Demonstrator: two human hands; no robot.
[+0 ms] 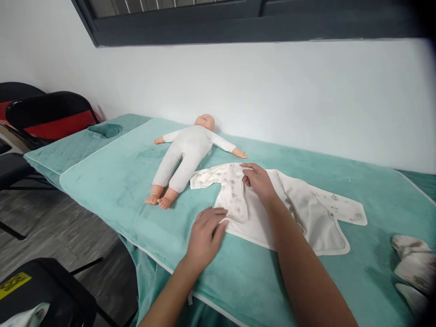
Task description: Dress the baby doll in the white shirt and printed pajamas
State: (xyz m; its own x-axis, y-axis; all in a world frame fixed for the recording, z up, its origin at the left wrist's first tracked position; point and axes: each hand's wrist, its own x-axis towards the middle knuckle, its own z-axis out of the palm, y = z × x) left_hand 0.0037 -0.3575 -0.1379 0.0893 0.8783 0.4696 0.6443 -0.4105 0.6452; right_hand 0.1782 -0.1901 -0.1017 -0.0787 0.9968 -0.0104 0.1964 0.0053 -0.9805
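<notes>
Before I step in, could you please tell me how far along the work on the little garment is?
Done, by the look of it: the white garment lies opened out on the green cover, sleeves out to either side. In hand: the left hand is at its lower edge, the right hand at its upper edge. Seemingly left: folds near its middle are not yet flat.

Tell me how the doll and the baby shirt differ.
The doll is rounded, on its back; the shirt is spread thin. The doll's outfit is plain white; the shirt carries small prints. The left hand and right hand touch the shirt, not the doll. Both lie on green cloth.
</notes>
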